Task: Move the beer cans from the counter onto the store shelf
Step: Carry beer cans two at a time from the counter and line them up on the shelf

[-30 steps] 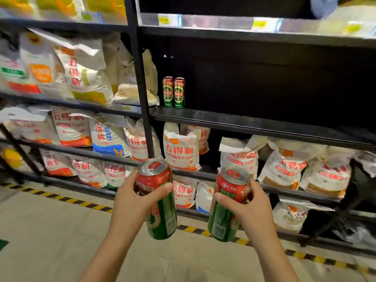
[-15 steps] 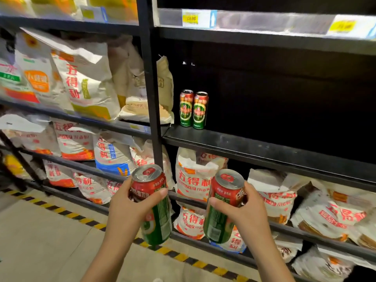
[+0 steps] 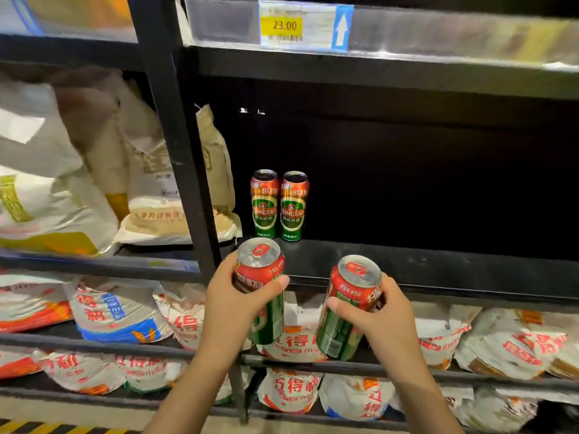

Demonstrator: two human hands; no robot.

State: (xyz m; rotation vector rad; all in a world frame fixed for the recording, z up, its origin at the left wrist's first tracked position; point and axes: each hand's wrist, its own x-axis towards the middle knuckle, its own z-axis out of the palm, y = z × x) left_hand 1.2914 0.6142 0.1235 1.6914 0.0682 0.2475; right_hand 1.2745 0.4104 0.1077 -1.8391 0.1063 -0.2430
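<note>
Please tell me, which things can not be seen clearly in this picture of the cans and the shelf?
- Head view: lower front of the left can, covered by the left hand.
- Head view: side of the right can, covered by the right hand.
- Back of the black shelf: too dark.
- Price label: small print blurred.
</note>
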